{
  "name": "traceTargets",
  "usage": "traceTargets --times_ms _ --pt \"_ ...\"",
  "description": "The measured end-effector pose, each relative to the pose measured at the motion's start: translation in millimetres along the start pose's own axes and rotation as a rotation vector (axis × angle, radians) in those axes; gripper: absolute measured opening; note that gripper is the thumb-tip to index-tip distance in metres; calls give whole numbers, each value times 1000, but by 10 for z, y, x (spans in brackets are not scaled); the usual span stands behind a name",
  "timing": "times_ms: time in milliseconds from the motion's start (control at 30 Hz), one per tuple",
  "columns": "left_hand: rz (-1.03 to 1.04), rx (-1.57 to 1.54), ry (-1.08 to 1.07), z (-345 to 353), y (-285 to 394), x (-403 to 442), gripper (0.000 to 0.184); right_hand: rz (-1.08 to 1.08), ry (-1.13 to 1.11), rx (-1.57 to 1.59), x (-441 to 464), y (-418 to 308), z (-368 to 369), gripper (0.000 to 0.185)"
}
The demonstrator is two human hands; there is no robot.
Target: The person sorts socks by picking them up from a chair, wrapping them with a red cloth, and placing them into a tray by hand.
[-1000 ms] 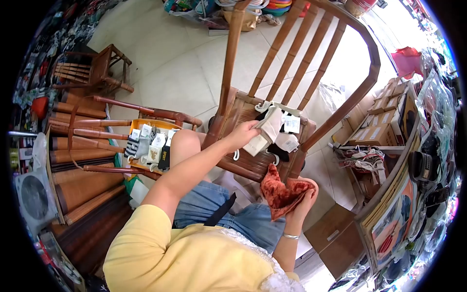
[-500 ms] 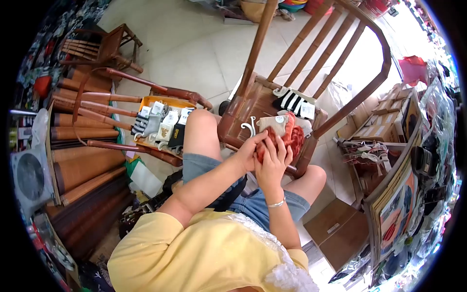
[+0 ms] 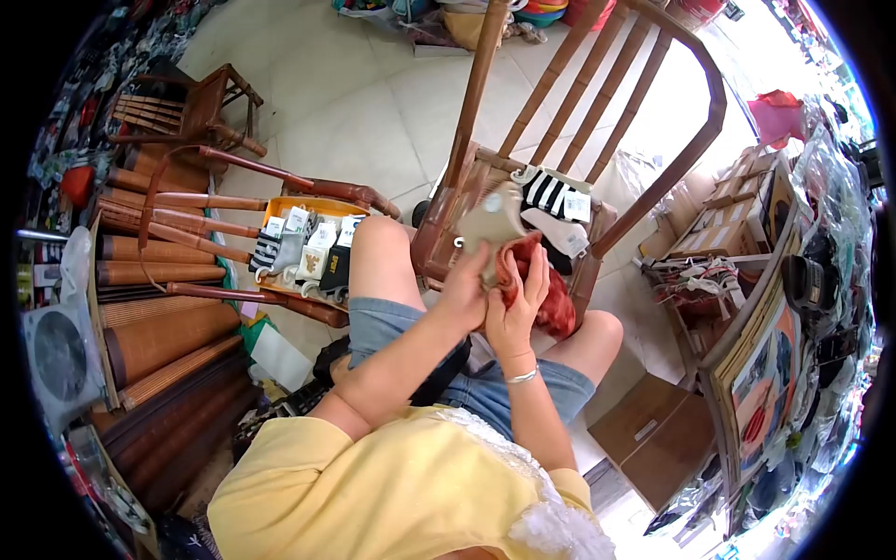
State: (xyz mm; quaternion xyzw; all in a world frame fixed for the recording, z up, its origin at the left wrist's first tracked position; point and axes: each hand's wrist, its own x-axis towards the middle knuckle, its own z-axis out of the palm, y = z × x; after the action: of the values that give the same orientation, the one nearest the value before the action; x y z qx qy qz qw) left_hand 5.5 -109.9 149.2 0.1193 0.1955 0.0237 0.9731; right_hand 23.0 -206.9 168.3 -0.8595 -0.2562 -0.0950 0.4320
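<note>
My left hand (image 3: 464, 289), a little blurred, is closed on a beige sock (image 3: 492, 219) that has a round label and is smeared by motion. Pressed close beside it, my right hand (image 3: 513, 313) grips a red fuzzy cloth (image 3: 557, 303), its folded edge standing up near the fingers; its exact kind is unclear. Both hands are above the front of a brown bamboo chair (image 3: 439, 238) between my knees. On that seat lie black-and-white striped socks (image 3: 551, 194) with a paper tag, and a pale sock (image 3: 557, 231) over a dark one.
To the left, a second bamboo chair (image 3: 299, 177) bears a yellow tray (image 3: 273, 207) with several tagged socks (image 3: 317, 252). Rolled brown mats (image 3: 173, 331) and a fan (image 3: 61, 345) stand at far left. Cardboard boxes (image 3: 653, 439) and a cluttered shelf (image 3: 709, 271) are at right.
The beige sock has moved left and up, apart from the red cloth, with my left hand. The pale sock on the seat now shows. The view has shifted slightly.
</note>
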Motion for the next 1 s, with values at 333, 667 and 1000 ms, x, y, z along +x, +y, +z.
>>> traceTargets --times_ms 333,667,1000 --pt "271 256 89 -3 75 -113 42 222 -66 448 -124 -88 -112 47" --pt "338 701 66 -70 198 -278 28 499 246 983 140 -7 -207 35" --pt "153 778 40 -75 318 -470 37 475 -37 806 483 432 -133 30"
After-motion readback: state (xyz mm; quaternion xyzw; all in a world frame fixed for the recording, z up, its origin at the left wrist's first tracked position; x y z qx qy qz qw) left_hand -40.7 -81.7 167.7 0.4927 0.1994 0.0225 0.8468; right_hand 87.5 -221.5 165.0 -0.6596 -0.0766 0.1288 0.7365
